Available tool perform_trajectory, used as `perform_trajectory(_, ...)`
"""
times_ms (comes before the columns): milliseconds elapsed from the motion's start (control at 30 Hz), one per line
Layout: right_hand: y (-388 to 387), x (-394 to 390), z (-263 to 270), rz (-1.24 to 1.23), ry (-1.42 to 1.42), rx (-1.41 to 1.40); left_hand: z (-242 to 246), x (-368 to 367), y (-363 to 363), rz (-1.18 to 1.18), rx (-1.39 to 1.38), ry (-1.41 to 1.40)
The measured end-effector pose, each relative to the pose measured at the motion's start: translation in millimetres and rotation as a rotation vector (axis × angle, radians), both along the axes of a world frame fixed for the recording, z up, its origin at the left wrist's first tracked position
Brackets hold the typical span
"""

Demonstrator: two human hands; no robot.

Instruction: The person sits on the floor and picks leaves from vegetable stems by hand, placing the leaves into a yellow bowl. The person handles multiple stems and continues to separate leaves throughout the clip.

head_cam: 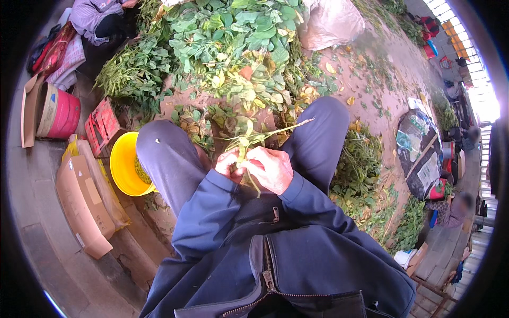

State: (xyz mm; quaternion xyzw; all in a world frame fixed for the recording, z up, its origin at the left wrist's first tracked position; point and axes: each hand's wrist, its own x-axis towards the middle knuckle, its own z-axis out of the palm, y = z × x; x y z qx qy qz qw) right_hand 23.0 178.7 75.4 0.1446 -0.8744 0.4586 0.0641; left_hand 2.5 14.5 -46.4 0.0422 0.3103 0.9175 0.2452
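Observation:
Between my knees, my left hand (227, 163) and my right hand (272, 167) meet around a green bean stalk (260, 137) bearing plump pods, probably soybean. The fingers of both hands close in on the stalk and its pods; exactly which pod each one pinches is hidden. One end of the stalk sticks out toward my right knee, and a thin stem hangs below the hands. By my left knee stands a yellow bucket (121, 165), partly covered by my leg, with green pods or beans (141, 171) inside.
Ahead lies a large heap of leafy bean plants (234, 47), with a pale sack (332, 24) beside it. To my left are a cardboard box (85, 206), a red crate (102, 126) and a pink tub (63, 113). Another person (97, 20) sits at upper left.

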Motion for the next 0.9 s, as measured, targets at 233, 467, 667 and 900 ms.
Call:
perform_trajectory(233, -4, 2, 0, -0.07, 0.018, 0.109, 29, -2, 5, 0.034, 0.064, -0.336)
perform_trajectory(467, 3, 1, 9, -0.043, -0.177, -0.337, 6, -3, 2, -0.028, 0.252, -0.165)
perform_trajectory(667, 35, 1, -40, -0.22, -0.482, -0.616, 17, -4, 6, -0.025, 0.285, -0.267)
perform_trajectory(900, 28, -26, -27, -0.252, -0.797, -0.948, 26, -5, 9, -0.066, 0.287, -0.203)
